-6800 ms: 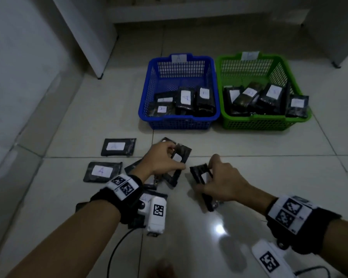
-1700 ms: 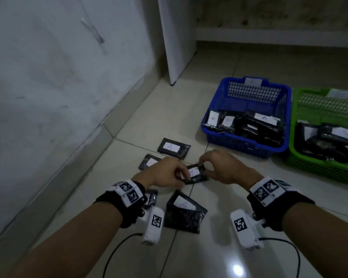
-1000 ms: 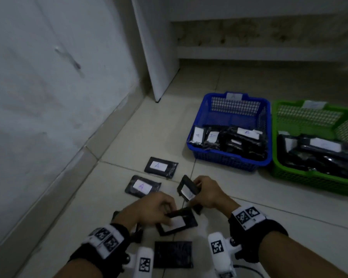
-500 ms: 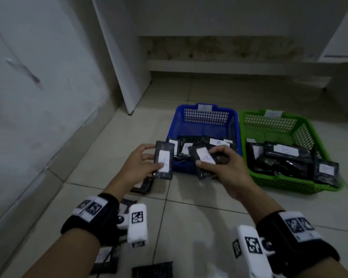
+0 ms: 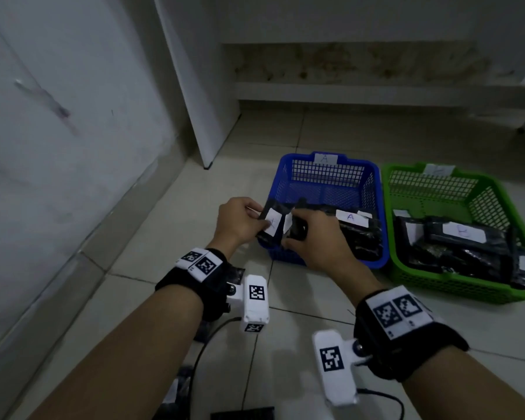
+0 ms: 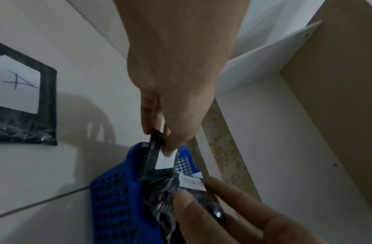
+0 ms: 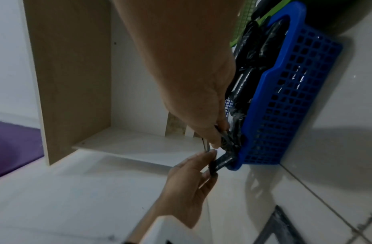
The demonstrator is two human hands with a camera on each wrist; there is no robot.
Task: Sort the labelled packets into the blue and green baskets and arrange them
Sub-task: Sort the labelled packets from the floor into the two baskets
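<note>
Floor [image 5: 164,237]: pale glossy tiles, thin grout lines.
Wall [image 5: 58,131]: grey, scuffed, filling the frame's left.
Panel [image 5: 200,86]: white, upright, upper centre.
Ledge [image 5: 361,92]: low, stained above, across the top.
Light: dim.

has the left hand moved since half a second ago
Yes. The left hand, pinching a packet, has moved toward the blue basket; the packet now sits at the basket's near left corner instead of short of it.
</note>
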